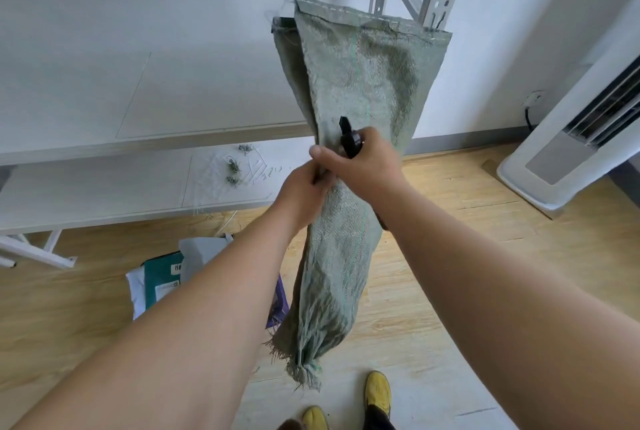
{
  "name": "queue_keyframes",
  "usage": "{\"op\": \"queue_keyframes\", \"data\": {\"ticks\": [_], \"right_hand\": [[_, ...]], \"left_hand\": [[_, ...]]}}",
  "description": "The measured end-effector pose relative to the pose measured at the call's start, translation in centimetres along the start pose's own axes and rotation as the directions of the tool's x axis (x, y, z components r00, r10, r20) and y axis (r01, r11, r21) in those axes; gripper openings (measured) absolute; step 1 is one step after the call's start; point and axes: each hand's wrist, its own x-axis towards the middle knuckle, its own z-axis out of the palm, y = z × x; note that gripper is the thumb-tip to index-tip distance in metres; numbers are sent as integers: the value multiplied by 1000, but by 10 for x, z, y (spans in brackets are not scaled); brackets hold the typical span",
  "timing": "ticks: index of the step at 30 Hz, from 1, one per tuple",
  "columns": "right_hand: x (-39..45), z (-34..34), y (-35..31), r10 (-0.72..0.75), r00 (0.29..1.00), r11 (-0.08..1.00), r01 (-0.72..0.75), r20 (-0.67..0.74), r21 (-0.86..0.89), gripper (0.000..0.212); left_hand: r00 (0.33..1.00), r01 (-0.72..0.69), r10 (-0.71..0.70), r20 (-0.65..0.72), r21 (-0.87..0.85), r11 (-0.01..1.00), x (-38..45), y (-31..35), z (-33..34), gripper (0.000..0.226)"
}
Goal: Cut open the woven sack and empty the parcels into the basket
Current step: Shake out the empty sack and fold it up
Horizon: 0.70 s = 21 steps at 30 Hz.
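White low bench (86, 187): small clumps of cut thread lie near its right end.
Parcels, white and teal mailers (162, 277): on the wooden floor below the bench's front edge, partly hidden by the left forearm; no basket can be made out.
Left hand (301, 190): fingers curled, pinching a fold at the sack's middle.
Grey-green woven sack (349, 90): held aloft mid-frame, slack and flat, stitched end up, frayed end hanging toward the floor.
Right hand (363, 166): closed around the sack together with a black-handled tool (348, 139), probably the cutter.
Step, judged: emptying, near its end. Next move calls for shaking the sack to check nothing remains.
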Motion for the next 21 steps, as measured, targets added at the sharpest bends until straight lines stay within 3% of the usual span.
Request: {"op": "queue_keyframes", "data": {"ticks": [2,4,6,9,11,14,16,18,21], "right_hand": [[2,3,1,38,998,998,-41,-59,-54,50],[6,0,1,17,996,983,-33,-86,-180,27],[10,-4,0,-2,992,981,-22,-125,-192,16],[13,-8,-6,4,982,989,-31,-187,-144,14],[14,-9,-10,-10,998,993,1,-68,-121,17],[10,-7,-6,21,984,982,-53,177,181,30],[9,-7,14,102,991,955,-123,88,270,33],[7,-10,45,226,972,956,-210,-57,207,33],[-4,-7,85,363,931,928,-358,-36,101,41]], "left_hand": [[999,-44,45,24,-17,999,-2,3,8,25],[996,-85,85,-2,-11,996,-9,-1,17,12],[996,-93,94,-13,38,995,-19,-14,24,7],[1000,-1,-2,21,158,987,-37,-40,30,23],[996,81,-87,32,157,984,-43,-53,33,11],[975,221,-221,-32,3,975,-41,-57,30,23],[945,290,-315,-81,-231,929,-34,-55,22,22],[898,323,-426,-107,-497,805,-26,-54,15,14],[848,368,-526,-67,-640,675,-15,-52,15,23]]}}
